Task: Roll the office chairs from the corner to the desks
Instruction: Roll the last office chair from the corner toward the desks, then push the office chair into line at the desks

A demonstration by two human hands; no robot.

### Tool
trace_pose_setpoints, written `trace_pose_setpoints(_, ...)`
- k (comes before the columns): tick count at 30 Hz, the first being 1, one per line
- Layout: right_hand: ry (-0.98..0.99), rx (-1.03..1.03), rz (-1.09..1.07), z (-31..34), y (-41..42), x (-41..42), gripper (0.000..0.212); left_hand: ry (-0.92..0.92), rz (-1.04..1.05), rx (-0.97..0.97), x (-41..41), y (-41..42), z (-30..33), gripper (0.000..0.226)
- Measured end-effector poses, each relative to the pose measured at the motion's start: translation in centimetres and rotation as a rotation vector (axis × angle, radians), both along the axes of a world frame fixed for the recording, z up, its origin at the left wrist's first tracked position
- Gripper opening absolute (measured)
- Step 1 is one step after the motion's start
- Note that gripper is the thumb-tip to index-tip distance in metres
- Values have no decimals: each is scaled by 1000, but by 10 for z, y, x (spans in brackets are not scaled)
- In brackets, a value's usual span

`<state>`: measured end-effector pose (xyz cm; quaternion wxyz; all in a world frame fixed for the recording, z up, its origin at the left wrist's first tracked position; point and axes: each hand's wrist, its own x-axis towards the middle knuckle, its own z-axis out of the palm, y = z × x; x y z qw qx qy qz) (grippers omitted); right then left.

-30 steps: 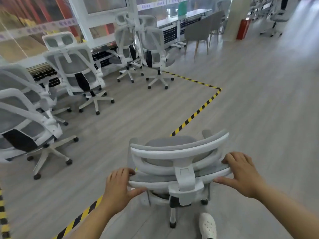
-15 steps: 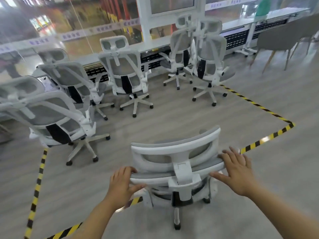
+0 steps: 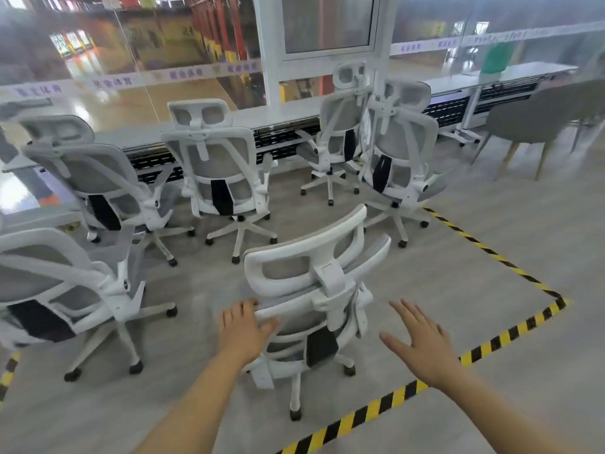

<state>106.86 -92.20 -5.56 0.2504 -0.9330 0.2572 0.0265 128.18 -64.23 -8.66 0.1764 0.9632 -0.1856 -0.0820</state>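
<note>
White glossy plastic frames the grey mesh-cloth office chair (image 3: 314, 290); matt floor (image 3: 458, 257).

Six white office chairs stood in view: one (image 3: 314, 290) nearest the camera, one (image 3: 49, 290) at the left edge, one (image 3: 95, 178) behind it, one (image 3: 219, 172) in the middle, and two at the back, (image 3: 343, 126) and (image 3: 399, 142). There was one grey shell chair (image 3: 530, 122) on wooden legs at the right and one long white desk (image 3: 510, 73) beside it. Two hands showed, the left (image 3: 244, 332) and the right (image 3: 422, 342), and one line of yellow-and-black tape (image 3: 510, 332) ran across the floor.
</note>
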Motion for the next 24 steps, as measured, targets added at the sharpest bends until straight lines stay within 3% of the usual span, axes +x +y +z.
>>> trace_pose_setpoints(9,-14,85,-90,-15,-145,73,72,22,15,-51,85,-171,5,84)
trace_pose_setpoints(24,-125,193,-225,-8,-441,208,64,262,-320,-140,185,-476,37,79)
